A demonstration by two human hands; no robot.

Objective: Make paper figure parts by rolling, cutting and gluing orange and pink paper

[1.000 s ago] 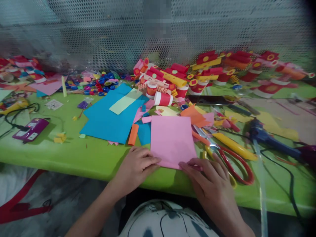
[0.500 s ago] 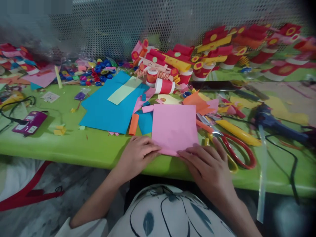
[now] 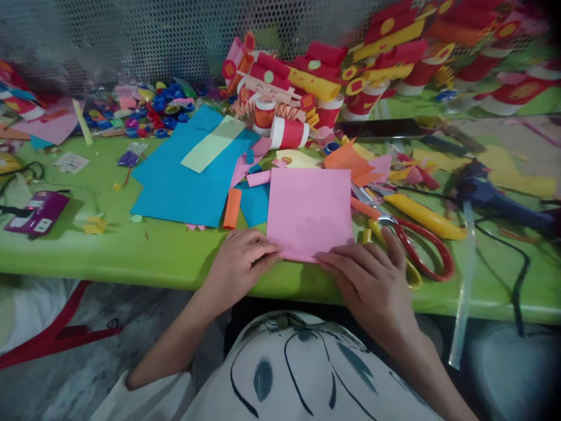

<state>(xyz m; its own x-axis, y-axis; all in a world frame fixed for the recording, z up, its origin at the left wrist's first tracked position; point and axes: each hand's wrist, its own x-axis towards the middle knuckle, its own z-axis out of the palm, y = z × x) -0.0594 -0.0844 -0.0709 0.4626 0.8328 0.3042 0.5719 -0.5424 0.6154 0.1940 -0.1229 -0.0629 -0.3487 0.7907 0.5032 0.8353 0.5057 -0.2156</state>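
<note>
A square sheet of pink paper (image 3: pixel 309 210) lies on the green table in front of me. My left hand (image 3: pixel 239 263) pinches its near left corner between thumb and fingers. At the near right corner my right hand (image 3: pixel 366 278) is closed on the same edge, its thumb and fingertips pressed together. Between the two hands the near edge looks narrowly turned up. Red-handled scissors (image 3: pixel 421 257) lie just beyond my right hand, and a small orange paper roll (image 3: pixel 232 209) rests past my left hand.
Blue paper sheets (image 3: pixel 184 193) with a pale green strip (image 3: pixel 213 143) lie to the left. A glue gun (image 3: pixel 499 196) with a clear stick and a cable is at right. Decorated red paper cups (image 3: pixel 289 133) crowd the back. A purple power adapter (image 3: pixel 39 211) sits far left.
My view has tipped slightly downward and to the right, so the table's contents appear higher. Both hands keep their hold on the paper's near edge, with hardly any visible shift.
</note>
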